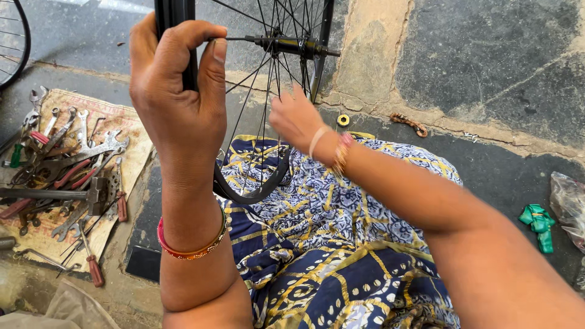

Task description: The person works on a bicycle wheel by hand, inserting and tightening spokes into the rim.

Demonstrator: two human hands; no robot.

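Observation:
A black bicycle wheel (247, 196) stands upright on my lap, its lower rim resting on the blue and yellow patterned cloth (317, 244). My left hand (177, 91) grips the top of the rim (173, 12), fingers wrapped over it. My right hand (297, 119) reaches among the thin spokes (256, 116) just below the hub and axle (292, 45); its fingertips are hidden behind the hand, so I cannot see what they pinch.
Several spanners, pliers and screwdrivers (67, 176) lie on a worn mat at the left. Another wheel's edge (15, 42) shows at top left. A small yellow ring (343, 120), a rusty chain piece (409, 123), a green wrapper (536, 222) and a plastic bag (570, 201) lie on the stone floor.

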